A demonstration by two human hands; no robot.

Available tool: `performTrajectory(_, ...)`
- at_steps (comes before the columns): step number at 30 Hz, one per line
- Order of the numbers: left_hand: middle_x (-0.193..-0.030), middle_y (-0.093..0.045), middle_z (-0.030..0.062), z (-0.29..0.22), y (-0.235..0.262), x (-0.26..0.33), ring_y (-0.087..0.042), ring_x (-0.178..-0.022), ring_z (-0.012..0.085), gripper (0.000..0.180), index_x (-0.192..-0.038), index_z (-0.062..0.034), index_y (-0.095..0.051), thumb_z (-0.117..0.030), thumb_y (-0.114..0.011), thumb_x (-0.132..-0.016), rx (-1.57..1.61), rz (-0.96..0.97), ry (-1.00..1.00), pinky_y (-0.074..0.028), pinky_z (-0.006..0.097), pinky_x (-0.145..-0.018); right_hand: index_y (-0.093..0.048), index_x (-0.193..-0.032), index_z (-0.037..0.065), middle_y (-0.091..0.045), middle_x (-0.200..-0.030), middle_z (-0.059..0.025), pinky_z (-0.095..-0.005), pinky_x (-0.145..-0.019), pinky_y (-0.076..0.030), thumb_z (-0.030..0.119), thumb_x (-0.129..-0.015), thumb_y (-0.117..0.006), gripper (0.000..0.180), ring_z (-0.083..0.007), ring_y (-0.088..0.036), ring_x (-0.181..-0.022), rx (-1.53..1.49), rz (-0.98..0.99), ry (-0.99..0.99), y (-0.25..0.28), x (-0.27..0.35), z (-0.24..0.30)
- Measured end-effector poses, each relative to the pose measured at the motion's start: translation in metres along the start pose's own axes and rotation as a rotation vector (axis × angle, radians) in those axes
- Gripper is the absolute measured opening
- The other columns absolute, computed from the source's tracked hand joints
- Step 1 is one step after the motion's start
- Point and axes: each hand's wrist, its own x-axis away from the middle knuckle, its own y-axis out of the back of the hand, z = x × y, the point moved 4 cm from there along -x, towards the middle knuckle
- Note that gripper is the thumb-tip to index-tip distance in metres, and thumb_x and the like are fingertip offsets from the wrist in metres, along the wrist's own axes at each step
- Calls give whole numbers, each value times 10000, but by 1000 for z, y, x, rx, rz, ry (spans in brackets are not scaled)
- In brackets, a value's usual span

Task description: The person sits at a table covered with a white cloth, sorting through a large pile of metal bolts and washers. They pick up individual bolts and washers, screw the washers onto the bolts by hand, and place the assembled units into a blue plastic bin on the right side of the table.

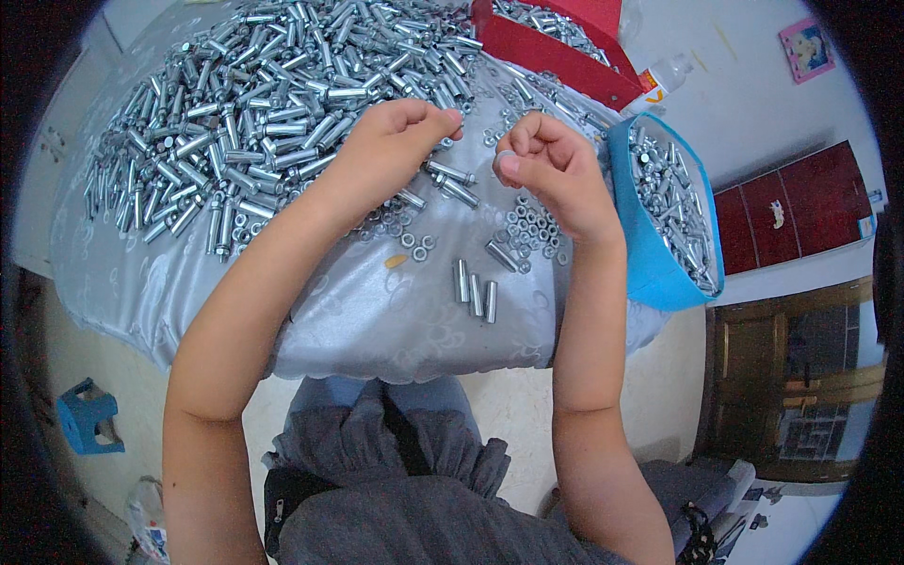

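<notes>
Over the table, my left hand (400,137) is closed, thumb pressed against curled fingers; whatever it grips is hidden. To its right, my right hand (556,174) pinches a small grey round metal piece (504,155) between thumb and forefinger. Beneath and between the hands lie metal expansion bolts (455,188). A cluster of nuts (529,226) sits just below my right hand, and washers (386,221) lie below my left wrist. Closer to me, three plain metal sleeves (476,295) lie side by side, with another sleeve (501,254) beside the nuts.
A large heap of expansion bolts (273,104) covers the table's left and back. At the right edge stands a blue bin (659,282) full of bolts. Behind are a red box (556,66) holding bolts and a white bottle (664,75). A blue stool (87,414) stands on the floor.
</notes>
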Motion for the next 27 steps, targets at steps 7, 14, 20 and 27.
performTrajectory(7, -641, -520, -17, -2, -3, 2, -424, -622, 57, 295, -780, -10, -628, -289, -543, -818, 16, -4, 14, -343, 217, -574, -557, -828, 6, -574, -781, -21, -191, -654, -448, 6, -724, -648, 139, -76, -547, -717, 79, -20, -9, -2, 0, -2)
performTrajectory(14, -644, -517, -25, -1, -2, 0, -418, -624, 55, 288, -779, -13, -628, -287, -547, -815, -3, 16, 43, -331, 208, -574, -571, -837, -12, -591, -786, -42, -205, -670, -455, 17, -725, -648, 139, -92, -564, -708, 76, -69, -1, 1, -1, -1)
performTrajectory(20, -608, -482, -43, 0, -5, 1, -386, -585, 45, 283, -785, -21, -631, -290, -547, -814, -2, 33, 8, -305, 203, -529, -577, -912, -5, -607, -815, -51, -196, -616, -427, 76, -775, -611, 163, -88, -569, -705, 197, -139, -15, 1, -2, -2)
performTrajectory(27, -538, -409, -62, 1, -9, 3, -333, -470, 32, 229, -782, -56, -620, -270, -542, -811, 114, 93, 97, -248, 192, -428, -532, -982, 12, -603, -814, -46, -187, -593, -411, 85, -793, -591, 211, -94, -582, -720, 122, -151, 23, 0, -7, -10)
